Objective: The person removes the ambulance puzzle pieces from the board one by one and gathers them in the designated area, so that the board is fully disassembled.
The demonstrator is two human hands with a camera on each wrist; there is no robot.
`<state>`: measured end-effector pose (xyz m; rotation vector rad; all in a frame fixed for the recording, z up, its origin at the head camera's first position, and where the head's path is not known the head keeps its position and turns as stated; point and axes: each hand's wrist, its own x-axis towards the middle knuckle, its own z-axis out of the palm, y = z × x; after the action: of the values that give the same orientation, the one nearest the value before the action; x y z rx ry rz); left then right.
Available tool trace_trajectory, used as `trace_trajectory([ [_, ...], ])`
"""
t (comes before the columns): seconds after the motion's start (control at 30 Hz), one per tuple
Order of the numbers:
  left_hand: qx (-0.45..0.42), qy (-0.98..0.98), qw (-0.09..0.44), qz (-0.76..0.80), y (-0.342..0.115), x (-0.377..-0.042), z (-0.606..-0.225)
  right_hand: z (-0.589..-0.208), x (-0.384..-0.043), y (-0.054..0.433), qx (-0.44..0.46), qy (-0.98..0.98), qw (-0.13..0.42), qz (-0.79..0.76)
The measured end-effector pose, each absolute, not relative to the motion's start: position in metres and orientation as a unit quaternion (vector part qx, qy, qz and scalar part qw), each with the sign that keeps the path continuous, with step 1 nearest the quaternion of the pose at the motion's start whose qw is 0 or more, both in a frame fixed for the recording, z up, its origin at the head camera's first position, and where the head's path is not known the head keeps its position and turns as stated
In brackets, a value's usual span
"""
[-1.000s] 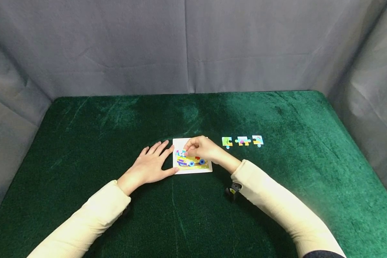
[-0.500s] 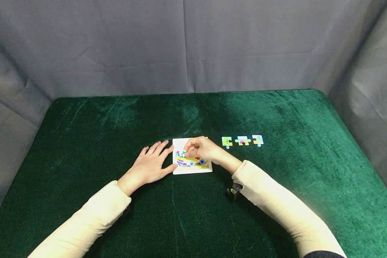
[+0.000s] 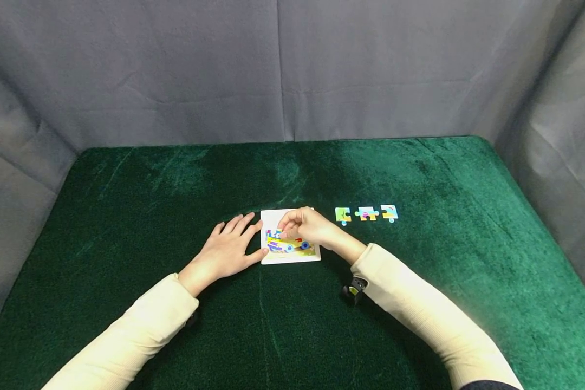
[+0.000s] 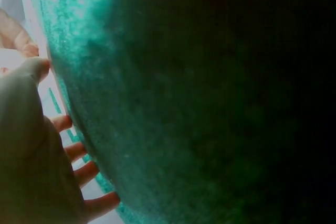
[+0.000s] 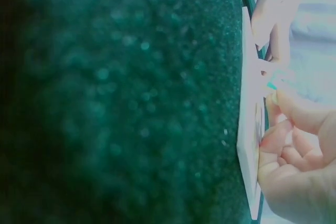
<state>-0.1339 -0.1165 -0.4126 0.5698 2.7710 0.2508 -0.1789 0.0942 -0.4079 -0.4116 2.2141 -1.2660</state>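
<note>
A white puzzle tray (image 3: 292, 260) lies mid-table in the head view, its lower part filled with pieces of a yellow vehicle picture (image 3: 292, 248). My right hand (image 3: 308, 224) reaches over it from the right, pinching a small puzzle piece (image 3: 275, 233) between thumb and index finger at the tray's left side. A cyan bit of that piece (image 5: 271, 85) shows at the fingertips in the right wrist view. Spread fingers of my left hand (image 3: 228, 250) rest flat beside the tray, with thumb and index touching its left edge. The right hand hides part of the picture.
Three loose jigsaw pieces lie in a row to the right of the tray: a green one (image 3: 342, 214), a middle one (image 3: 367, 213) and a blue-orange one (image 3: 389, 212). Dark green cloth (image 3: 292, 325) covers the table; a grey curtain (image 3: 283, 70) hangs behind.
The pinched piece has tipped and settled slightly lower at the tray's left side. My left thumb has shifted a little up along the tray's edge. The loose pieces stay put.
</note>
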Motion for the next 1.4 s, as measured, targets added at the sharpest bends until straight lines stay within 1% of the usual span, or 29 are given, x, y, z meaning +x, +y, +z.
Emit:
trace_trajectory([
  [0.17,0.2,0.965,0.148,0.08,-0.1165,-0.1338,-0.4126,-0.4095,-0.1783,0.0927,-0.165,0.827,0.27,-0.464],
  [0.33,0.202,0.965,0.148,0.082,-0.1167,-0.1336,-0.4131,-0.4102,-0.1784,0.0902,-0.156,0.831,0.268,-0.462],
  [0.53,0.201,0.964,0.151,0.082,-0.1161,-0.1334,-0.413,-0.4083,-0.18,0.0917,-0.158,0.816,0.291,-0.474],
  [0.73,0.201,0.965,0.147,0.08,-0.1157,-0.1336,-0.4121,-0.4082,-0.1812,0.0918,-0.164,0.809,0.296,-0.48],
  [0.87,0.199,0.965,0.149,0.08,-0.1159,-0.1337,-0.4121,-0.4081,-0.1827,0.0922,-0.157,0.808,0.303,-0.481],
  [1.1,0.202,0.965,0.146,0.082,-0.1171,-0.1342,-0.4118,-0.4042,-0.1826,0.0918,-0.141,0.788,0.331,-0.499],
  [1.3,0.199,0.965,0.149,0.079,-0.1171,-0.1344,-0.4131,-0.4039,-0.1822,0.0923,-0.091,0.793,0.309,-0.517],
  [1.4,0.198,0.965,0.153,0.08,-0.1166,-0.1343,-0.4136,-0.4037,-0.1816,0.095,-0.082,0.791,0.303,-0.526],
])
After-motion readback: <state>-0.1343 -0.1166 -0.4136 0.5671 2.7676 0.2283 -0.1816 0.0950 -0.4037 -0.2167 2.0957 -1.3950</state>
